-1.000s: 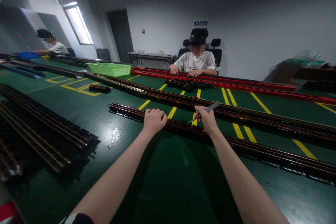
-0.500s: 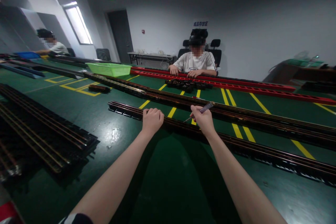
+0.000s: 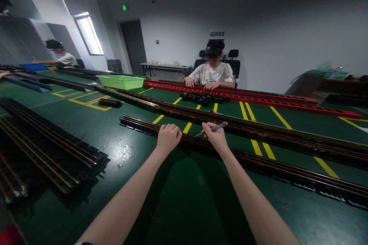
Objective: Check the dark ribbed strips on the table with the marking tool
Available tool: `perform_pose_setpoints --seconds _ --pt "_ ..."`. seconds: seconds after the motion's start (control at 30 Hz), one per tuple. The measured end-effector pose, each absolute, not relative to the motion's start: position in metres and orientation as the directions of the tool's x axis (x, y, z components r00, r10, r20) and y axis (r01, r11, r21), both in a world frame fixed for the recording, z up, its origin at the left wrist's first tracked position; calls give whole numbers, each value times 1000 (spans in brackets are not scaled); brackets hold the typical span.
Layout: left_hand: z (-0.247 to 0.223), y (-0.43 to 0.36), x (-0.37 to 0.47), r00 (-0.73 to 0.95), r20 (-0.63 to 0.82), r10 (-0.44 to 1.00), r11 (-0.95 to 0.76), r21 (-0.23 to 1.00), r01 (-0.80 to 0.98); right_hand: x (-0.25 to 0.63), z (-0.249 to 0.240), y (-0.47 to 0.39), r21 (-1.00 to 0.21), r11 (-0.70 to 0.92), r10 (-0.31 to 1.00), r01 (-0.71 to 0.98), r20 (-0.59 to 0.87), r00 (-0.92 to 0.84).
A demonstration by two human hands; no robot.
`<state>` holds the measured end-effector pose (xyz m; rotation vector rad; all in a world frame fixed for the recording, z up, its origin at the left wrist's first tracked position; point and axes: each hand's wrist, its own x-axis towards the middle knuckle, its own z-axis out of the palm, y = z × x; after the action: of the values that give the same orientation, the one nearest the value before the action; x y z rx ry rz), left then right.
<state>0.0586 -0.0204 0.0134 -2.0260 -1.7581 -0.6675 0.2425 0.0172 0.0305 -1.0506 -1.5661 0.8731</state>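
While the right hand [image 3: 215, 138] holds a slender screwdriver [image 3: 220, 126], the ridged rail [image 3: 267, 163] gleams.

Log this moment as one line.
left hand: on near dark rail | right hand: holding screwdriver, tip at same rail | beyond: green basket

A light-green plastic basket [image 3: 120, 83] sits towards the far side of the green-topped bench [image 3: 92, 122], near the left ends of two long red ladder-like frames [image 3: 258, 100]. Behind the frames sits a person in a white short-sleeved shirt and black headgear [image 3: 212, 73]. Another person in a white top [image 3: 68, 59] is at the far left, near a blue tray [image 3: 33, 67]. Beyond stand a tall grey door [image 3: 132, 46] and a bright narrow window [image 3: 89, 35].
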Motion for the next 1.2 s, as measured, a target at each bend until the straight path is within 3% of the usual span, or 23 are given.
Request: perform_pose_setpoints --seconds 0.37,0.83,1.2 --pt "15 -24 95 183 513 838 -277 111 954 266 33 20 -951 261 965 169 256 -49" --pt "12 -22 140 82 537 839 -183 137 974 306 39 9 -950 272 949 156 238 -209" --pt "6 -21 139 96 571 816 -211 139 968 310 34 10 -964 246 954 102 222 -201"
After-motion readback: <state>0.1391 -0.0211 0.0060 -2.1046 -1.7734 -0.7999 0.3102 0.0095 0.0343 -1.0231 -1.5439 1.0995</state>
